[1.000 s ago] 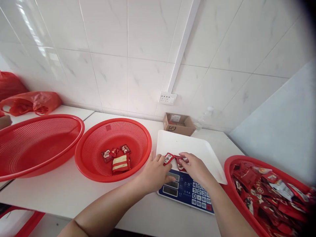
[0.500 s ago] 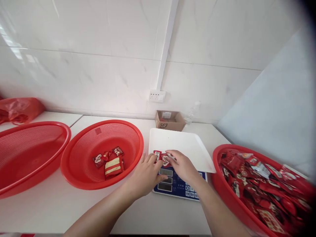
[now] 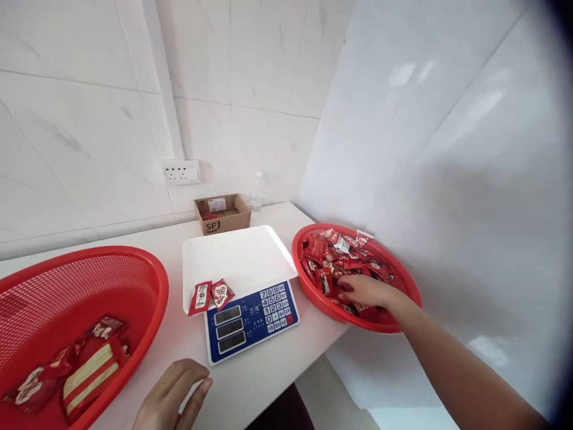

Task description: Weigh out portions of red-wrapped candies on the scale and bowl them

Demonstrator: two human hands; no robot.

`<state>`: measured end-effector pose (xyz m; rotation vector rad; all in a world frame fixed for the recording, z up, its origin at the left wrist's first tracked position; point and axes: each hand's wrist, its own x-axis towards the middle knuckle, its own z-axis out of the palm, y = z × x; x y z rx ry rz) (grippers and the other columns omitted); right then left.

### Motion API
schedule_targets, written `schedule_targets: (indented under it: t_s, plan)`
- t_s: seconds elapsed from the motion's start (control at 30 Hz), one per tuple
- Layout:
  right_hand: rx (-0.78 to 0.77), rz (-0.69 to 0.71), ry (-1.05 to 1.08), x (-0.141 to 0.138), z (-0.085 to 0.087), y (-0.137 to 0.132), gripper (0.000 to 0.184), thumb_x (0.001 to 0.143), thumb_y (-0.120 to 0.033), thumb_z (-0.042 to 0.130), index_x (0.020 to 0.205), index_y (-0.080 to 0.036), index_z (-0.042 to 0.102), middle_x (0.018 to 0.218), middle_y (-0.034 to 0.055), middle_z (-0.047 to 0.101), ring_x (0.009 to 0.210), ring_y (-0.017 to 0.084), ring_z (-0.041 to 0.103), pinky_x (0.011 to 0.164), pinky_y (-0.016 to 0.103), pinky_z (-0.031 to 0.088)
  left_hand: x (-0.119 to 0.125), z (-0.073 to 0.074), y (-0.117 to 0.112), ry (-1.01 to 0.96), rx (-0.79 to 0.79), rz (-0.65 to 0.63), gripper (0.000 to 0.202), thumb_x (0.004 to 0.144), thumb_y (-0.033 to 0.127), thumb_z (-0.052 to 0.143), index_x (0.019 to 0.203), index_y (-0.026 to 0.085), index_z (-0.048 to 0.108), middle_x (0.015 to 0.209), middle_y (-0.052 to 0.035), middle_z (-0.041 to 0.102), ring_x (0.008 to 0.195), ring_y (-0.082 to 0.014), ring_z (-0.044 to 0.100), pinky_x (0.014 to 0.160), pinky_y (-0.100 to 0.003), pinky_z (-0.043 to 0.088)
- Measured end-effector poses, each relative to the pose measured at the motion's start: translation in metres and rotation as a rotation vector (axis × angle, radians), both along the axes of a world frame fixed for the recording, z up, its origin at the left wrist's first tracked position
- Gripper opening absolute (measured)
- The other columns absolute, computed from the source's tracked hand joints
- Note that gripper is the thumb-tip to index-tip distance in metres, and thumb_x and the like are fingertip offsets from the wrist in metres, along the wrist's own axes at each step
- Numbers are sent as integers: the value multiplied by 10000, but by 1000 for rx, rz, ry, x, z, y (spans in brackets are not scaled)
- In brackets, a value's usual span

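1. The right hand (image 3: 364,291) is seen laid palm down in the round red plastic mesh basket (image 3: 313,295) at the right of the white counter (image 3: 277,370).
2. Its fingers are bent down onto the heap of small red foil packets (image 3: 333,251) that fills that basket; whether a packet is pinched between them cannot be told.
3. The left hand (image 3: 172,394) is held at the near edge of the counter, its fingers loosely spread and nothing gripped in it.
4. A blue-faced digital scale (image 3: 250,319) with a number keypad is placed between the two hands, just left of the filled basket.
5. The scale is topped by a white rectangular plastic tray (image 3: 237,257).
6. Two red packets (image 3: 210,295) are laid side by side, touching, on the near left corner of the tray, one partly over its edge.
7. A second, larger red mesh basket (image 3: 152,280) is set at the left, with a few red packets and a red-and-cream striped pouch (image 3: 89,370) in its bottom.
8. A small open cardboard box (image 3: 222,214) is stood against the far tiled wall, behind the tray.
9. A white wall socket (image 3: 181,172) is mounted above and left of the box.
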<state>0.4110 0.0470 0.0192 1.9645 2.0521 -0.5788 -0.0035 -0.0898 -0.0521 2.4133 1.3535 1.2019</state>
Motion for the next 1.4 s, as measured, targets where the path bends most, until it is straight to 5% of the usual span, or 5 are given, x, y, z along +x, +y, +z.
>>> schedule_targets:
  t_s: [0.27, 0.47, 0.8, 1.17, 1.4]
  plan:
    - [-57, -21, -31, 12, -36, 4, 551, 668, -282, 689, 1208, -203, 611, 1294, 189, 505, 1092, 396, 549, 851, 466, 447, 13, -4, 7, 20, -32, -53, 188, 934, 370, 487, 929, 231, 613, 834, -31, 670, 751, -125, 672, 666, -149, 526]
    - [-76, 24, 211, 20, -27, 13, 342, 760, -189, 535, 1081, -185, 651, 1047, 72, 681, 962, 240, 629, 819, 303, 489, 12, -7, 8, 31, -64, -77, 178, 933, 360, 491, 933, 234, 617, 826, -28, 673, 745, -124, 676, 663, -146, 530]
    - [122, 28, 181, -22, -31, 32, 787, 734, -359, 679, 1426, -155, 363, 1425, 196, 404, 1255, 370, 435, 1014, 457, 365, 11, -5, 6, 33, -104, -61, 169, 933, 337, 494, 942, 227, 622, 828, -45, 682, 739, -140, 676, 654, -175, 536]
    - [478, -57, 247, -14, 12, 37, 263, 829, -348, 546, 1017, -191, 642, 1144, 93, 618, 1060, 261, 565, 939, 357, 419, 6, -4, 0, 28, -143, -47, 127, 923, 286, 518, 944, 234, 632, 827, -33, 683, 736, -140, 674, 650, -186, 537]
    - [683, 100, 768, -114, 17, 41, 230, 826, -386, 537, 919, -198, 631, 1021, 79, 634, 1045, 248, 563, 939, 387, 444, 17, 12, -6, 40, -210, -27, 167, 941, 234, 466, 947, 201, 630, 834, -63, 677, 750, -157, 660, 667, -251, 545]
